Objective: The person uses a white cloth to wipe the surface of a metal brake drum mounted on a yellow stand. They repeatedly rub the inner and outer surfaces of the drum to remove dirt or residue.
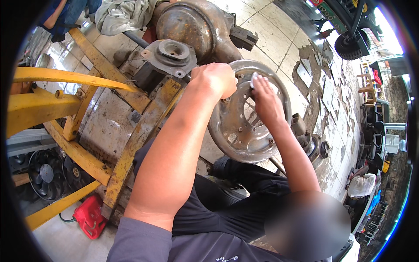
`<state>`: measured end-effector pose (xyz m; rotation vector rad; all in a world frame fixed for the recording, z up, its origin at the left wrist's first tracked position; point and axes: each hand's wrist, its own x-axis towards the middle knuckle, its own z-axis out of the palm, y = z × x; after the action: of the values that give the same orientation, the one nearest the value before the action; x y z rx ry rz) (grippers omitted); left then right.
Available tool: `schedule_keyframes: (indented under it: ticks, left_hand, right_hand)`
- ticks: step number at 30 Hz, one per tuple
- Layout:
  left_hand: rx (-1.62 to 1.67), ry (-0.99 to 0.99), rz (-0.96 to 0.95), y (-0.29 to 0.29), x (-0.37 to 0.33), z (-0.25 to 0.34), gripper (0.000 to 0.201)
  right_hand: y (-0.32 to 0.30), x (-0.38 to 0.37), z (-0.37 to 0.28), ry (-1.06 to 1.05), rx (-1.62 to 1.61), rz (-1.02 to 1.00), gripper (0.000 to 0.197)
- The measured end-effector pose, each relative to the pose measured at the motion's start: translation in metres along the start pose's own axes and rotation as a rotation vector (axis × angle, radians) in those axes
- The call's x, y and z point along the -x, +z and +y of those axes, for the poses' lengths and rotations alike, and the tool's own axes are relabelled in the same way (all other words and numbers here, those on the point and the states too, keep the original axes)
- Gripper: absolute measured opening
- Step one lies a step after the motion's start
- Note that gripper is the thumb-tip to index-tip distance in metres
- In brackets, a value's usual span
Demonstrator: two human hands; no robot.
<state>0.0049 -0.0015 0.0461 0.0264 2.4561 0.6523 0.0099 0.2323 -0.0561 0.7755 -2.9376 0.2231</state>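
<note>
A bare steel wheel rim with round holes and a large centre opening stands tilted before me. My left hand is closed at its upper left edge; the fingers' grip on the edge is partly hidden. My right hand lies on the wheel's face, fingers together, pressing a small white piece that looks like cloth or paper against the metal. Most of that piece is under the fingers. My dark-clothed legs are just below the wheel.
At left stands a worn yellow metal frame, with a red plastic container and a black fan below. A rusty axle housing and a grey cloth lie beyond. Broken tiles cover the floor at right.
</note>
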Motion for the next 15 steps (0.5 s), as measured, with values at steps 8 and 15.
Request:
schedule_keyframes:
  ticks: [8,15]
  left_hand:
    - [-0.021,-0.005,-0.021,0.002,-0.004,-0.003,0.043]
    - [-0.006,-0.026,-0.012,-0.002,0.002,0.002,0.042]
  right_hand:
    - [-0.005,0.003,-0.008,0.025,-0.092,-0.010,0.046]
    - [-0.007,0.008,-0.012,-0.065,-0.089,-0.012,0.046]
